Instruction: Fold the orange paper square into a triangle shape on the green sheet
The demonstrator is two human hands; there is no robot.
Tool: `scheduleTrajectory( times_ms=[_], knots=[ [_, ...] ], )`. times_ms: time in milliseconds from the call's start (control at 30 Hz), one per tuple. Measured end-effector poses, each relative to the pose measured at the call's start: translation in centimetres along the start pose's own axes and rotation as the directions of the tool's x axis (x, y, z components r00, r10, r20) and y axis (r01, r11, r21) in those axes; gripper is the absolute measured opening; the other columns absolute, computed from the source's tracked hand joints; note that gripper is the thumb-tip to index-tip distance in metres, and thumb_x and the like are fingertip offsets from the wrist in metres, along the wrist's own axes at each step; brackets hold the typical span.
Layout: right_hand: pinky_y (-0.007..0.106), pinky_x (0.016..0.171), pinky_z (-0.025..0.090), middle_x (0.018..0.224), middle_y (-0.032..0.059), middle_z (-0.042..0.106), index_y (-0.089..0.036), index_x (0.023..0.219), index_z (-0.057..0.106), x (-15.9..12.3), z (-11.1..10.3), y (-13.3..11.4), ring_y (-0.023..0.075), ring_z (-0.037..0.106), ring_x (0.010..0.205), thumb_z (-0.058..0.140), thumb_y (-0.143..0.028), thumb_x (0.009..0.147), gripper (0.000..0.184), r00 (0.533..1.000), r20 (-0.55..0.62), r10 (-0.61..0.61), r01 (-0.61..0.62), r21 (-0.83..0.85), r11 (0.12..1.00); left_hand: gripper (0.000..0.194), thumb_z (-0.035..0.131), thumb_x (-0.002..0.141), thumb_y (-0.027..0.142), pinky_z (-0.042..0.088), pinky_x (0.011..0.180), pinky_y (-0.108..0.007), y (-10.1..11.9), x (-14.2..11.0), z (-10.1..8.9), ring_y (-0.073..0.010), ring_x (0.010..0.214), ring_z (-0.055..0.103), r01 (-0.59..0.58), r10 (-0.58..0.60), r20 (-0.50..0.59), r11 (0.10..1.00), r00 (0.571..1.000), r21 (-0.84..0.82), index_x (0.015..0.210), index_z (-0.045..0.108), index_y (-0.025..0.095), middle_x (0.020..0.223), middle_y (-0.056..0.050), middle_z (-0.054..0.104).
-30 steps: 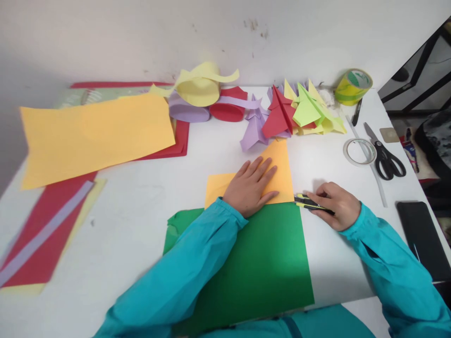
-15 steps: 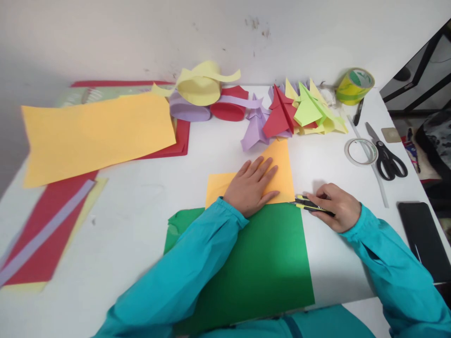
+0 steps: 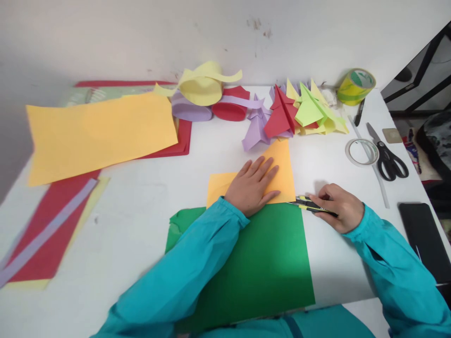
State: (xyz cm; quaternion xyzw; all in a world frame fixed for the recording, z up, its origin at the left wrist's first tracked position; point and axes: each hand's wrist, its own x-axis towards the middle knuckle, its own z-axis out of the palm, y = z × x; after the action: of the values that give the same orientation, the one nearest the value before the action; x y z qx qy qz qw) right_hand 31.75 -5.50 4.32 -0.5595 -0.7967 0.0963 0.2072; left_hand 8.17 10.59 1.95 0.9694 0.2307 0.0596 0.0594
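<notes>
My left hand [image 3: 252, 185] lies flat, fingers spread, on a folded orange sheet of paper [image 3: 283, 173] whose lower edge rests along a green sheet [image 3: 260, 263]. My right hand [image 3: 338, 206] is closed round a black and yellow utility knife [image 3: 310, 205]. Its blade tip points left and reaches the lower right corner of the orange paper, at the border with the green sheet. Part of the orange paper is covered by my left hand, and my left sleeve hides some of the green sheet.
Folded paper planes [image 3: 282, 115] and paper rings [image 3: 200, 89] stand along the wall. A large orange sheet [image 3: 102, 136] and red paper [image 3: 56, 225] lie left. Rightward are scissors [image 3: 389, 159], a thin tape roll [image 3: 362, 152], yellow tape [image 3: 355, 87] and a black phone [image 3: 424, 239].
The whole view has shifted very slightly. Both hands, the knife and the orange paper keep nearly the same places relative to each other.
</notes>
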Motion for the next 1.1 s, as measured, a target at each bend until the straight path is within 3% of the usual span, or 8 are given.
scheduleTrajectory(
  times_ms=[1100],
  knots=[
    [0.033,0.067,0.046,0.087,0.0088,0.053,-0.014,0.12,0.059,0.4,0.7,-0.7,0.0194,0.048,0.079,0.051,-0.027,0.088,0.035,0.999,-0.043,-0.019,0.019,-0.001,1.0,0.064,0.03,0.094,0.054,0.022,0.112,-0.049,0.1,0.0,-0.1,-0.0311,0.14,0.022,0.001,-0.001,0.005,1.0,1.0,0.013,0.143,0.033,0.014,0.151,-0.012,0.029]
  ],
)
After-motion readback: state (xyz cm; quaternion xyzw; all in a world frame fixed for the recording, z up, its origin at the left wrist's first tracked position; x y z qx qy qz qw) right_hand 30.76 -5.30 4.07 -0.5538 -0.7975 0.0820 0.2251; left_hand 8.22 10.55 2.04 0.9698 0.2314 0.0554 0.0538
